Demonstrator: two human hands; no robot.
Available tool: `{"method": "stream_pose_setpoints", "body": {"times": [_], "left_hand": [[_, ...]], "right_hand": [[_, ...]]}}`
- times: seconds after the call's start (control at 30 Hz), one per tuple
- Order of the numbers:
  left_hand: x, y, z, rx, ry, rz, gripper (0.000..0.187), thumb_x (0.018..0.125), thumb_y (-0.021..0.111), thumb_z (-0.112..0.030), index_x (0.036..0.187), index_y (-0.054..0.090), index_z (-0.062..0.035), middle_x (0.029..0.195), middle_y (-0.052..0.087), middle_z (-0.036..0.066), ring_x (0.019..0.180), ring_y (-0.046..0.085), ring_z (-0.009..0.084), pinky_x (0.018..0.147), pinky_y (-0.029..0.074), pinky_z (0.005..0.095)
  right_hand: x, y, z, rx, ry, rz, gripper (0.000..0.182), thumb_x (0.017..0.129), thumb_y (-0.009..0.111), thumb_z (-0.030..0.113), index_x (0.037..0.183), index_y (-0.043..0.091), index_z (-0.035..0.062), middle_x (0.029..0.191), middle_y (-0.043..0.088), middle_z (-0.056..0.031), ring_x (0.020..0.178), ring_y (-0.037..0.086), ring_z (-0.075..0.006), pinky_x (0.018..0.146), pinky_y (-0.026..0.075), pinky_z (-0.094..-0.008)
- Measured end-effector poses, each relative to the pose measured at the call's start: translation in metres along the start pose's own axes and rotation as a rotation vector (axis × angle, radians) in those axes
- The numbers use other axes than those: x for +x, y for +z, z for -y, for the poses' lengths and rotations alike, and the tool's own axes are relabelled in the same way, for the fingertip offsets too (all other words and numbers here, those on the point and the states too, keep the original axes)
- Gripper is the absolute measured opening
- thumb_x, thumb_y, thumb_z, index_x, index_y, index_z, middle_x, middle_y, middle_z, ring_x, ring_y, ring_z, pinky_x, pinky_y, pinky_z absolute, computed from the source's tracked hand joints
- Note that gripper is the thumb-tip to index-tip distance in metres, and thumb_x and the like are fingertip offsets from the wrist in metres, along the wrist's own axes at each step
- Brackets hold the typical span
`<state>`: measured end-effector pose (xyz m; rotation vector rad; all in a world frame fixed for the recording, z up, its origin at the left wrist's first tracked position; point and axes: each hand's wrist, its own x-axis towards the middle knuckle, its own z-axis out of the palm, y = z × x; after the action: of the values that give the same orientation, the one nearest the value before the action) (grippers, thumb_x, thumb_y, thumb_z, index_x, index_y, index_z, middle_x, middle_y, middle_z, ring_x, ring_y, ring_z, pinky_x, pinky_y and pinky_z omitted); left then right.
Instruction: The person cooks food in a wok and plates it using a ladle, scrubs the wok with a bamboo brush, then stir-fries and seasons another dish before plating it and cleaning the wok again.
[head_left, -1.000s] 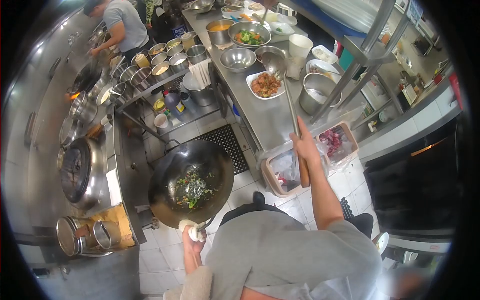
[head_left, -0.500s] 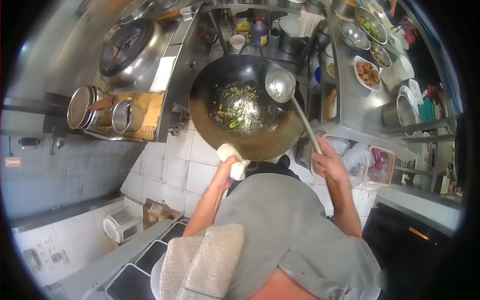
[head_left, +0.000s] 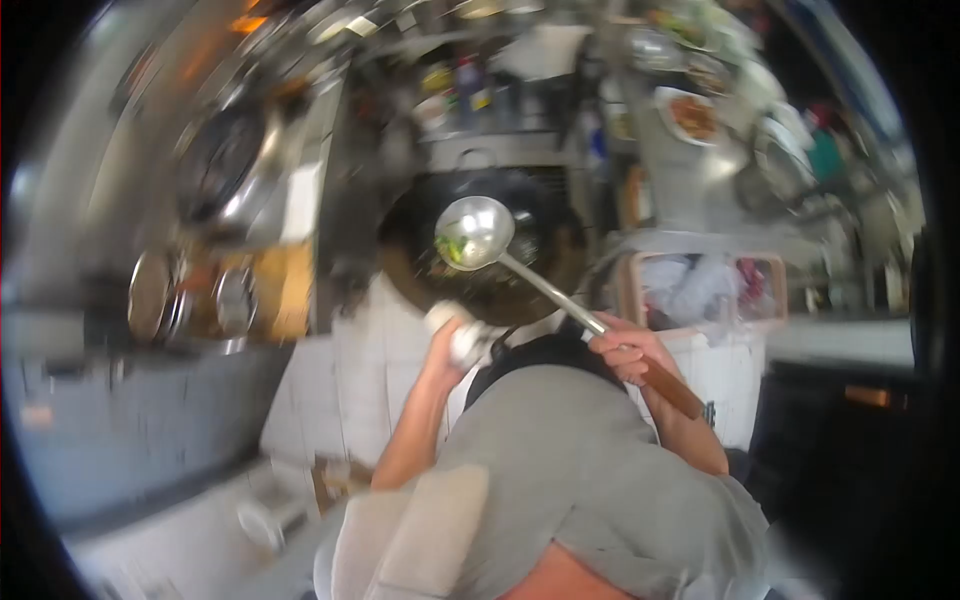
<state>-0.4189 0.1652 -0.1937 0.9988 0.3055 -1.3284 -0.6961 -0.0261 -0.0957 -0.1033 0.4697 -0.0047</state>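
Observation:
In the head view a dark wok (head_left: 555,220) stands in front of my body, its inside blurred by motion. A white folded cloth (head_left: 465,342) is gripped in my left hand (head_left: 441,350), at the wok's near rim where a handle sits; the cloth hides how far the fingers wrap that handle. My right hand (head_left: 632,348) is closed round the handle of a metal ladle (head_left: 480,225). The ladle's bowl hangs over the wok with some green bits in it. Most of the food in the wok is hidden behind the bowl.
At the right, a metal counter carries a white dish of reddish-brown food (head_left: 692,116). Below it sits a bin (head_left: 640,290) with plastic bags inside. Left of the wok, a large lidded pot (head_left: 215,165) and smaller metal pots stand. Bottles (head_left: 470,85) are at the back.
The ladle has swung left over the wok, and my right hand has moved slightly left and down. Green bits now show in the bowl. The whole view has shifted and blurred.

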Motion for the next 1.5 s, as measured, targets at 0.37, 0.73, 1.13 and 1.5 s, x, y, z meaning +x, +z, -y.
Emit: {"method": "stream_pose_setpoints", "body": {"times": [0.37,0.73,1.13,1.5], "left_hand": [[-0.001,0.143,-0.022,0.339,0.183,0.034,0.016,0.082,0.05,-0.02,0.086,0.058,-0.0063,0.079,0.063,0.009,0.065,0.061,0.0199,0.054,0.05,0.0333],[0.067,0.251,-0.023,0.366,0.403,0.193,0.019,0.086,0.051,-0.019,0.083,0.058,-0.0022,0.079,0.062,0.009,0.067,0.061,0.019,0.058,0.05,0.032],[0.131,0.302,-0.05,0.461,0.528,0.242,0.03,0.078,0.054,-0.01,0.105,0.053,0.0018,0.085,0.06,0.009,0.075,0.062,0.0203,0.067,0.053,0.0334],[0.22,0.332,-0.14,0.55,0.414,0.382,0.02,0.08,0.052,-0.005,0.098,0.057,0.001,0.084,0.061,0.008,0.074,0.062,0.0168,0.064,0.052,0.0311]], "right_hand": [[-0.137,0.002,0.136,-1.849,-0.98,-1.065,0.075,0.079,0.058,0.002,0.147,0.029,0.0065,0.113,0.062,-0.0247,0.091,0.066,-0.0371,0.079,0.051,-0.0352],[-0.122,-0.022,0.167,-1.692,-1.077,-1.089,0.078,0.077,0.062,-0.004,0.147,0.032,0.0122,0.116,0.058,-0.0308,0.105,0.056,-0.0471,0.089,0.045,-0.0455],[0.028,0.037,0.254,-1.812,-1.237,-0.512,0.061,0.089,0.061,0.008,0.145,0.04,0.0196,0.082,0.068,-0.0167,0.07,0.066,-0.032,0.064,0.05,-0.0379],[0.092,0.034,0.289,-1.8,-1.066,-0.772,0.056,0.084,0.063,0.006,0.138,0.048,0.0148,0.09,0.064,-0.0203,0.074,0.063,-0.0367,0.068,0.051,-0.0426]]}}
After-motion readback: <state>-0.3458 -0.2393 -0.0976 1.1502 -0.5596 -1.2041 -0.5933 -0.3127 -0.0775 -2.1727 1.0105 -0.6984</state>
